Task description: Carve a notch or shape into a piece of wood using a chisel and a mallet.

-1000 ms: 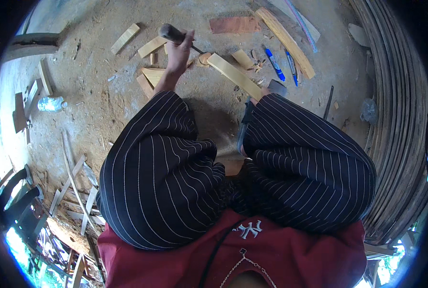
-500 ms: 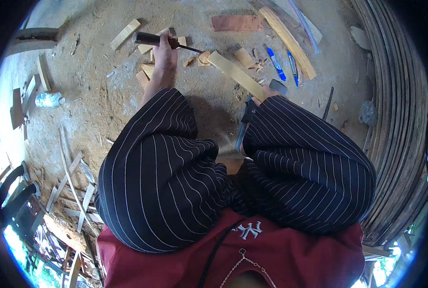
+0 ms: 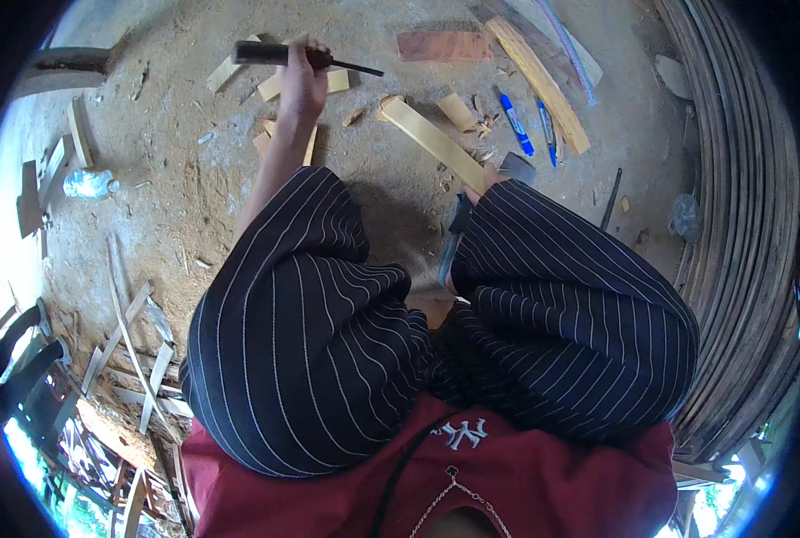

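Note:
My left hand [image 3: 303, 79] is closed round a dark-handled tool with a thin metal shaft [image 3: 357, 67], held above the floor near some short wooden offcuts [image 3: 337, 82]. My right hand [image 3: 479, 184], mostly behind my right knee, grips the lower end of a pale wooden strip [image 3: 431, 139]; the strip's far end rests by a small light wood piece [image 3: 384, 114]. A grey flat object [image 3: 518, 166] lies just right of that hand, partly hidden by my leg.
A blue marker [image 3: 514, 124], a blue pen [image 3: 546, 134], a long board [image 3: 539, 85], a reddish plank [image 3: 445, 47] and shavings lie ahead. A plastic bottle [image 3: 88, 184] and scrap sticks [image 3: 153, 386] are at left, stacked boards [image 3: 731, 224] at right.
My left hand has moved left and up, lifting the tool's tip away from the small wood piece at the strip's end. My right hand and the strip have barely moved.

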Available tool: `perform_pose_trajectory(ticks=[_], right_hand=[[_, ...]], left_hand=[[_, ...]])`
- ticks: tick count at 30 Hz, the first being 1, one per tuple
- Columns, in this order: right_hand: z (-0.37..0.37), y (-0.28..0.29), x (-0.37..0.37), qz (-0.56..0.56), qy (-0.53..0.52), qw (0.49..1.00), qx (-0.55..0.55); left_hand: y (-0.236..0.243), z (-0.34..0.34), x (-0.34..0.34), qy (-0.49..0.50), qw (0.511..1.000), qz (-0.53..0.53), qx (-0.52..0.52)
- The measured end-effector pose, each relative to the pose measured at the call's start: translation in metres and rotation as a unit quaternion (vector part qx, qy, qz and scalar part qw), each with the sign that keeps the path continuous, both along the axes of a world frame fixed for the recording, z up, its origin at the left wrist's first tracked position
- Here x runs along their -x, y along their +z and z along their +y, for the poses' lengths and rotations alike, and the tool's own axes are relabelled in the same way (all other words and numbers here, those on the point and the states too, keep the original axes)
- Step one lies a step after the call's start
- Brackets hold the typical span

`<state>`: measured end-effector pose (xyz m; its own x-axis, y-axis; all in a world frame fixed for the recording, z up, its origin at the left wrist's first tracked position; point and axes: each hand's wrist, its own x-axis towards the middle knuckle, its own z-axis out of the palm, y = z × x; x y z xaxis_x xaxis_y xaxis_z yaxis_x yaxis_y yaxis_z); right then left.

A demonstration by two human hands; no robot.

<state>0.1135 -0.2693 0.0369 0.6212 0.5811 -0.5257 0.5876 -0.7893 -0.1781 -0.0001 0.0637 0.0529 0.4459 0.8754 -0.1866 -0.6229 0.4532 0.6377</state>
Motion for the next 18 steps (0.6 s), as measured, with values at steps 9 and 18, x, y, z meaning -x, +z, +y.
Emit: perform_pose_trajectory(ticks=[9, 18], right_hand=[[0.003, 0.004, -0.004, 0.036, 0.024, 0.999, 0.005], [0.005, -0.004, -0.004, 0.042, 0.028, 0.999, -0.014]], left_hand=[[-0.002, -0.048, -0.001, -0.079, 0.949, 0.211, -0.222], [-0.013, -0.046, -0.005, -0.131, 0.914, 0.233, -0.304]])
